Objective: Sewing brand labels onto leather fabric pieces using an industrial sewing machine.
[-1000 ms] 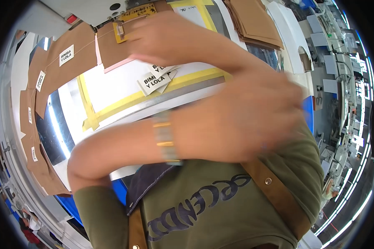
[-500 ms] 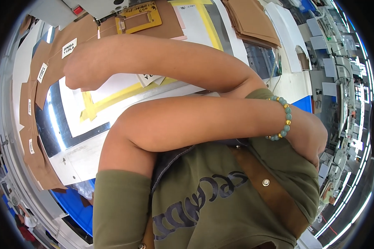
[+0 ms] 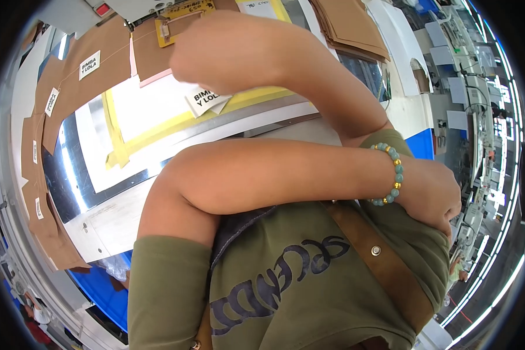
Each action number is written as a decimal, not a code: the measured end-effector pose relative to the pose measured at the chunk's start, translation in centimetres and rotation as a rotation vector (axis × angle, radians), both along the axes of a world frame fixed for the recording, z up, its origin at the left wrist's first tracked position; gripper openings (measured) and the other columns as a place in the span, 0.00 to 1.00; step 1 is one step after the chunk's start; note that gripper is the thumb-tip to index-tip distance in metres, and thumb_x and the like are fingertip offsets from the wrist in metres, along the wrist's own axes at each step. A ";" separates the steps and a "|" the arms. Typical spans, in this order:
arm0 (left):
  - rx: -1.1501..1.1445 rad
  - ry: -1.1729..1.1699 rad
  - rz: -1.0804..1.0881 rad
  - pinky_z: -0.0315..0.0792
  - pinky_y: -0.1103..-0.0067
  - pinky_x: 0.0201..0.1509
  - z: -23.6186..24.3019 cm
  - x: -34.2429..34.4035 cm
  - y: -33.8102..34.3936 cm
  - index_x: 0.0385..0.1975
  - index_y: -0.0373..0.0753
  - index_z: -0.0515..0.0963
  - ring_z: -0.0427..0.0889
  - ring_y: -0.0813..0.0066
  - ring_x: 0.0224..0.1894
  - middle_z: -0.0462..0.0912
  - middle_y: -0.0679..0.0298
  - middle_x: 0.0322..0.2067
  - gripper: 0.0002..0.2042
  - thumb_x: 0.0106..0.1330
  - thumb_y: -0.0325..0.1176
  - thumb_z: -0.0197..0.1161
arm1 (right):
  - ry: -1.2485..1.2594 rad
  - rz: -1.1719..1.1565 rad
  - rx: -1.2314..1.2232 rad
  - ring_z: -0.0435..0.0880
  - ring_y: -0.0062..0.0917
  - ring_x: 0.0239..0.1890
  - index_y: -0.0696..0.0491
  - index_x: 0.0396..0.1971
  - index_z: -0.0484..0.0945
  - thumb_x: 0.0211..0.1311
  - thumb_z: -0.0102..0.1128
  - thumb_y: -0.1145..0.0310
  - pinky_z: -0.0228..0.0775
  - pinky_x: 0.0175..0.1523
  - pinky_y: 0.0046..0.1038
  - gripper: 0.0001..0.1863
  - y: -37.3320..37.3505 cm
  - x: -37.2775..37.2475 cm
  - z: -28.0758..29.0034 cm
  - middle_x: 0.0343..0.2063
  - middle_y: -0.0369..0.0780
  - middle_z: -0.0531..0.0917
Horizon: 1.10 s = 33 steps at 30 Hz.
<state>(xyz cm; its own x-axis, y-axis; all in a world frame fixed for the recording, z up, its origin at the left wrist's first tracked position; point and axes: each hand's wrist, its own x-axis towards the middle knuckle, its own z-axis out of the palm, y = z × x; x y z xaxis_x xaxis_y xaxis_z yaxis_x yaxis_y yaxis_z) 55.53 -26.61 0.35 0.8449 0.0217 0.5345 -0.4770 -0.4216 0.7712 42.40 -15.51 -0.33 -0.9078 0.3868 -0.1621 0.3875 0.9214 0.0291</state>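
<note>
My right hand (image 3: 227,52) is curled closed above the work table, its fingertips hidden under it. Just below it, loose white labels (image 3: 203,104) with dark print lie on a white board (image 3: 151,116) edged with yellow tape. My left arm crosses my body, with a green and gold bead bracelet (image 3: 398,177) at the wrist. At the right, my left hand (image 3: 434,195) is closed against my olive sleeve; its inner side is out of sight. Brown pieces (image 3: 108,44) with white labels attached trail down the left, joined by thread.
The sewing machine head (image 3: 111,11) stands at the top, beside a yellow template (image 3: 166,36). A stack of brown sheets (image 3: 350,29) lies at the upper right. A blue bin (image 3: 102,294) sits below the table's left edge. More workstations line the far right.
My right hand has moved right, from beside the labelled brown pieces to over the loose labels. The brown pieces it covered now show. My left hand stays nearly in place.
</note>
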 end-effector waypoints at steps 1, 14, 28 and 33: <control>0.000 -0.001 -0.012 0.79 0.57 0.53 -0.8 1.0 -0.7 0.42 0.37 0.92 0.88 0.45 0.46 0.92 0.47 0.40 0.31 0.72 0.63 0.60 | 0.031 0.034 0.001 0.90 0.45 0.35 0.56 0.34 0.89 0.58 0.64 0.78 0.83 0.40 0.43 0.07 -0.6 1.1 -0.4 0.31 0.48 0.90; 0.029 0.201 -0.145 0.78 0.59 0.44 -1.1 3.6 -0.8 0.35 0.35 0.90 0.87 0.49 0.39 0.90 0.52 0.33 0.32 0.71 0.65 0.62 | -0.048 0.139 0.013 0.91 0.37 0.33 0.55 0.23 0.88 0.46 0.70 0.77 0.83 0.37 0.37 0.03 -3.7 3.0 -1.4 0.26 0.43 0.88; -0.078 0.107 -0.064 0.78 0.62 0.42 -1.7 3.6 -1.8 0.29 0.35 0.87 0.86 0.52 0.35 0.87 0.53 0.28 0.28 0.69 0.60 0.67 | -0.116 0.102 0.166 0.90 0.28 0.40 0.49 0.30 0.91 0.54 0.71 0.73 0.78 0.45 0.33 0.04 -4.5 1.5 -4.0 0.29 0.37 0.89; -0.051 0.099 -0.011 0.78 0.62 0.41 -1.8 3.0 -1.6 0.27 0.35 0.86 0.86 0.53 0.35 0.86 0.53 0.27 0.27 0.68 0.59 0.68 | -0.137 0.124 0.137 0.90 0.27 0.36 0.49 0.27 0.89 0.51 0.72 0.74 0.76 0.44 0.33 0.04 -4.4 0.9 -4.3 0.26 0.36 0.89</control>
<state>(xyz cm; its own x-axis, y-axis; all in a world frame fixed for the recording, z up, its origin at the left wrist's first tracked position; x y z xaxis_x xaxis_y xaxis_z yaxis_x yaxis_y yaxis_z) 58.53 -28.16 -1.49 0.8940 0.0367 0.4465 -0.4017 -0.3757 0.8351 43.26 -19.89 -4.61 -0.9228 0.3005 -0.2410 0.2554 0.9457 0.2013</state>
